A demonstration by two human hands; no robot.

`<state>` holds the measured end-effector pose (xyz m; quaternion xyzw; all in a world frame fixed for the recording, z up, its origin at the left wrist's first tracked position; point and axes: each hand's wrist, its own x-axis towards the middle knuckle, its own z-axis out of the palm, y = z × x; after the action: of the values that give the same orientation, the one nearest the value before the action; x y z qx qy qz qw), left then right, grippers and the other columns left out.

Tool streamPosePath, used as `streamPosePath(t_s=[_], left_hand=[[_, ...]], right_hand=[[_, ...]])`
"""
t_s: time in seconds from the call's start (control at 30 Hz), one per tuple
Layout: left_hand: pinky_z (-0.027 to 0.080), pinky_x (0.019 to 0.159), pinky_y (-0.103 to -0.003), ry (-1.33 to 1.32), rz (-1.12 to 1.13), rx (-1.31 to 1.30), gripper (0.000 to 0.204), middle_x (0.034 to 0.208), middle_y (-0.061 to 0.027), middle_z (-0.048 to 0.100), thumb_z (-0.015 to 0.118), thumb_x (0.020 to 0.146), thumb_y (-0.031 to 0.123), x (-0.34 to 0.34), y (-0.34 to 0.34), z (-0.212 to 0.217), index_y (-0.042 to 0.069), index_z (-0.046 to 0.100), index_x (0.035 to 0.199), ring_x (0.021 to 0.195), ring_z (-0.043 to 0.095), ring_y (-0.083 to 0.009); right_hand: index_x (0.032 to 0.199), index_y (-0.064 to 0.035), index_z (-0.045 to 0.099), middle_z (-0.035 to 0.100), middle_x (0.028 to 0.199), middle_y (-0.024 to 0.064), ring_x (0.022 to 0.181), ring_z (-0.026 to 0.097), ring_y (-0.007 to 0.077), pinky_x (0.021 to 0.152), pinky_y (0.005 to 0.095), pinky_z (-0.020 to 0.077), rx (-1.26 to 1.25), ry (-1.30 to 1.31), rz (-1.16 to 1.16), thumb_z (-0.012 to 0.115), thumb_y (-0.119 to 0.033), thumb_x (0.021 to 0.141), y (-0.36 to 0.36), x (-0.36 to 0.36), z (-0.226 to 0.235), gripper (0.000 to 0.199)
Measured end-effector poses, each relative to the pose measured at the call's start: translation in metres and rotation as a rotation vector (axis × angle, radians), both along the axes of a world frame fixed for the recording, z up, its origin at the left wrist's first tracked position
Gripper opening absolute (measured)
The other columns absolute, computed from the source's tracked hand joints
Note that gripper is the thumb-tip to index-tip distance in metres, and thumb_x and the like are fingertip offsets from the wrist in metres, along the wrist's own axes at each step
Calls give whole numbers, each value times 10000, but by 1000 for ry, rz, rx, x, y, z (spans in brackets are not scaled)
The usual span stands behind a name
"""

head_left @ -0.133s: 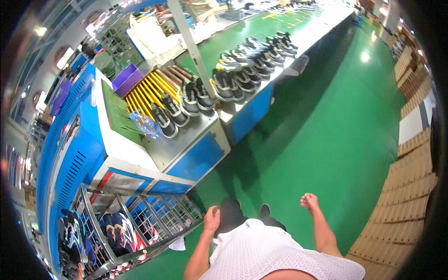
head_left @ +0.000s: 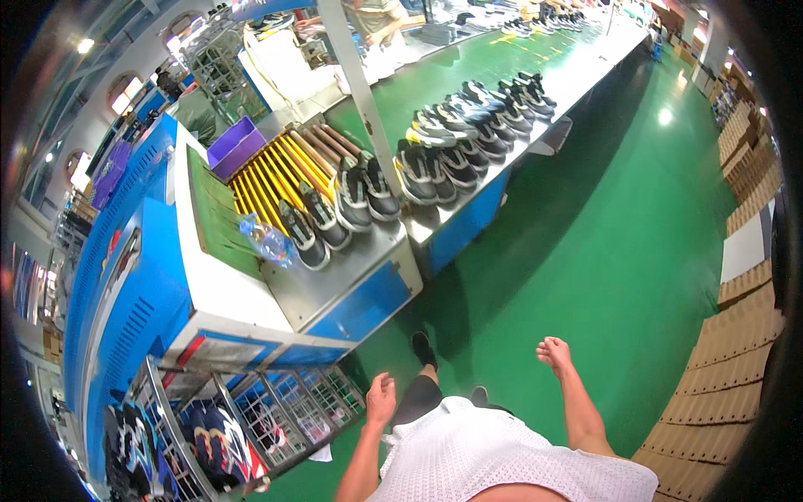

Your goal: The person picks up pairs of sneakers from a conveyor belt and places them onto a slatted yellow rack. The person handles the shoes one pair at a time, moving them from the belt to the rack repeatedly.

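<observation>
My left hand [head_left: 381, 400] hangs empty at my left side, fingers loosely bent and a little apart, near the metal rack. On the other side my right hand [head_left: 554, 355] is held out over the green floor, half curled with nothing in it. Neither touches anything. Ahead on the left, several black-and-grey sneakers [head_left: 353, 201] stand on the metal end of a conveyor machine. Beside them a clear plastic bottle [head_left: 268, 240] lies tilted. More sneakers [head_left: 456, 155] line the edge of the long green-topped line beyond.
A wire rack [head_left: 280, 410] with shoe parts [head_left: 222, 435] stands at lower left, against the blue-and-white machine [head_left: 155, 276]. Stacked brown cardboard [head_left: 719, 393] runs along the right. A purple bin [head_left: 235, 146] sits by yellow rollers [head_left: 276, 171]. A person [head_left: 381, 25] is across the line.
My left foot has come forward into view. The sneakers and machine have shifted slightly right and down in the picture. My right fingers look slightly looser.
</observation>
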<state>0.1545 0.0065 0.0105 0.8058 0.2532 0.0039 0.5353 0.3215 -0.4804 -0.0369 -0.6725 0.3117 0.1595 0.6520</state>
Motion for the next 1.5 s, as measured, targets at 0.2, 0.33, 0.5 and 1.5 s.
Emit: streamPosePath(t_s=[0.2,0.33,0.5,1.5], left_hand=[[571,901,-380,-23,14,-18,407,1181,-208,710,599,995,108,83,69,40,-14,516,1375,1052,712,-295],[562,922,-377,-97,-60,-13,402,1211,-208,698,581,1001,85,161,79,52,-1,517,1388,1087,701,-302],[539,934,-350,-75,-21,24,405,1202,-183,686,591,1011,74,212,87,80,-6,509,1400,1071,678,-246],[543,877,-337,-414,-77,216,273,1080,-133,674,627,961,-11,525,-45,159,-6,581,1230,959,692,-216]], right_hand=[[1334,11,547,685,1127,143,924,719,232,774,365,631,248,128,135,639,-249,1022,153,45,-5,416],[1346,20,539,674,1173,149,993,706,224,826,361,609,259,18,326,637,-248,1029,202,129,45,427],[1399,66,508,654,1278,194,1082,693,239,901,337,585,236,-111,470,581,-218,1043,265,235,114,461],[1337,45,556,687,1250,151,1098,693,195,963,328,543,215,-251,625,619,-158,1015,205,547,170,385]])
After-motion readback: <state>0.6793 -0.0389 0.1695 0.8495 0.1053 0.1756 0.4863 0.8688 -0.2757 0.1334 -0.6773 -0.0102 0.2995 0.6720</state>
